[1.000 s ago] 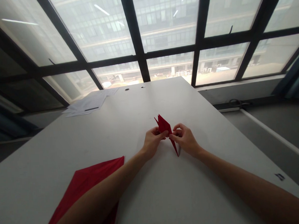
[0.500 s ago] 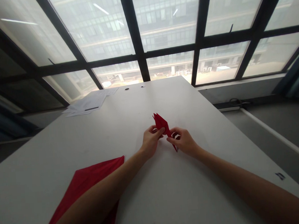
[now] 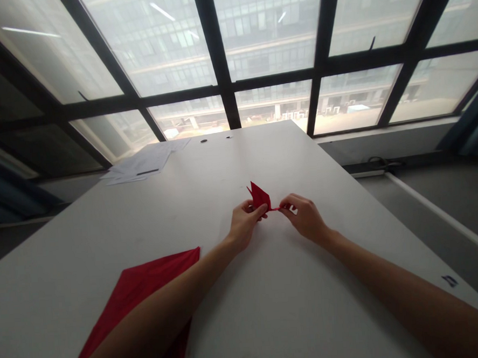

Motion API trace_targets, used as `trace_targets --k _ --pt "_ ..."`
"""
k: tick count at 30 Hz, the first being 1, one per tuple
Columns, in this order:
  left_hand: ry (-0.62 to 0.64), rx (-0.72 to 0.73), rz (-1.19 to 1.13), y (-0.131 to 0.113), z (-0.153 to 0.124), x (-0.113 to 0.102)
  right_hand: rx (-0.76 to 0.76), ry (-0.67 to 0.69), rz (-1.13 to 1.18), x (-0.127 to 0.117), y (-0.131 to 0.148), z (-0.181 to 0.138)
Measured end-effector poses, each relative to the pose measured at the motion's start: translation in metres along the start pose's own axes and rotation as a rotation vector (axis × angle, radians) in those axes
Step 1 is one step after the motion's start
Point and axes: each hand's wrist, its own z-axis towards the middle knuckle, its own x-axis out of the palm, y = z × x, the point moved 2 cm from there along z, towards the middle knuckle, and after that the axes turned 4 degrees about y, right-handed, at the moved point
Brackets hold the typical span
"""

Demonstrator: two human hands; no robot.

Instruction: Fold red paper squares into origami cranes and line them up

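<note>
A small folded red paper figure is held just above the white table near its middle. My left hand pinches the figure's lower left side. My right hand pinches a thin red point that sticks out to the right. Both hands are closed on the paper. Pointed flaps rise above my left fingers.
A large red sheet lies flat at the near left, partly under my left forearm. White papers sit at the far left corner. Two dark holes mark the table's far end. Windows stand behind; the floor drops off to the right.
The long point that hung down between my hands has been swung up and out to the right. My right hand moved up and right with it.
</note>
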Motion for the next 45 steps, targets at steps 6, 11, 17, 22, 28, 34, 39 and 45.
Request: trace_targets --k 6,11,17,22,28,34,39,45 --pt "0.133 -0.011 0.074 -0.003 -0.002 0.001 0.010 -0.015 0.226 -0.004 -0.008 0.006" --pt "0.236 -0.033 0.122 -0.008 -0.004 0.003 0.082 -0.099 0.348 -0.003 -0.009 0.006" --pt "0.398 -0.029 0.166 -0.014 -0.006 0.006 0.063 -0.118 0.425 -0.001 -0.001 0.007" --pt "0.421 -0.010 0.139 -0.014 -0.008 0.007 0.108 -0.192 0.391 0.003 -0.001 0.007" --pt "0.298 0.011 0.129 -0.010 -0.008 0.007 0.229 -0.081 0.497 0.012 -0.002 0.003" --pt "0.286 0.030 0.175 -0.005 -0.008 0.007 0.237 -0.082 0.522 0.013 0.003 0.002" --pt "0.310 0.020 0.216 -0.006 -0.010 0.008 0.260 -0.091 0.580 0.016 0.001 0.002" --pt "0.239 0.037 0.291 -0.011 -0.009 0.005 0.293 -0.070 0.649 0.017 0.004 0.001"
